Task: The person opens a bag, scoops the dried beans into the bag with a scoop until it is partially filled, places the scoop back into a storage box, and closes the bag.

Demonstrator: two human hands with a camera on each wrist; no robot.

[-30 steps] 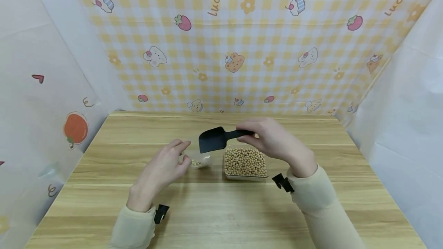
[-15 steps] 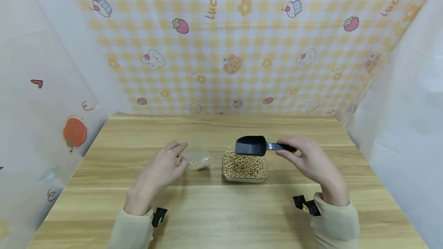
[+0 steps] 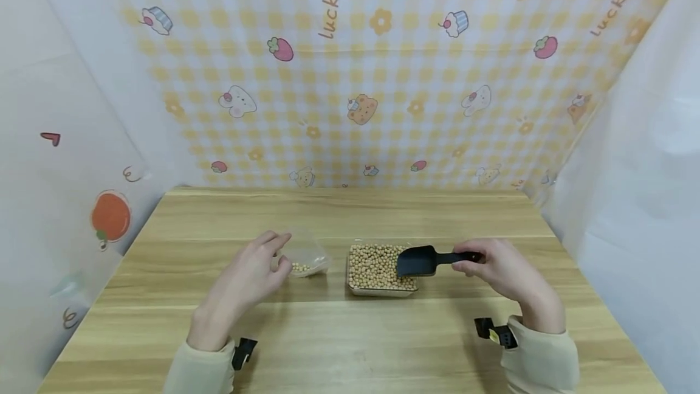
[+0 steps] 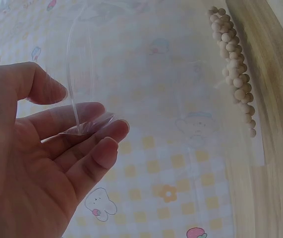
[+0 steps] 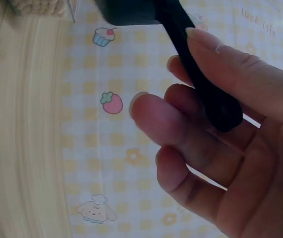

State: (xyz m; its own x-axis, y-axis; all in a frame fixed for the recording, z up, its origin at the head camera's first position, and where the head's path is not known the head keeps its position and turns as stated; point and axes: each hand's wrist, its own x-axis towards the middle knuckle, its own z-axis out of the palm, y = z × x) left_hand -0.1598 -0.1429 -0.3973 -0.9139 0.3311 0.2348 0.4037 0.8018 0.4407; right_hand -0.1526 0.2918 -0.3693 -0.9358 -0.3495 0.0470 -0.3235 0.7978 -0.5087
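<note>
My right hand (image 3: 508, 269) pinches the handle of a black scoop (image 3: 417, 261) between thumb and fingers. The scoop's blade tip meets the soybeans (image 3: 372, 265) at the right side of a clear rectangular container (image 3: 383, 292). To the left, my left hand (image 3: 243, 278) holds a clear plastic bag (image 3: 308, 253) by its mouth. In the left wrist view the bag's rim (image 4: 74, 106) runs between thumb and fingers. A small heap of soybeans (image 4: 235, 74) lies along the bottom of the bag.
Both sit on a wood-grain table (image 3: 355, 345). Behind stands a yellow checked backdrop (image 3: 350, 72), with white sheets (image 3: 60, 96) at the sides. A black wrist mount (image 3: 494, 333) is strapped to the right sleeve and another (image 3: 243, 352) to the left.
My right hand has carried the scoop from beside the bag rightward, then lowered it into the soybeans at the container's right side. My left hand stays at the bag's mouth.
</note>
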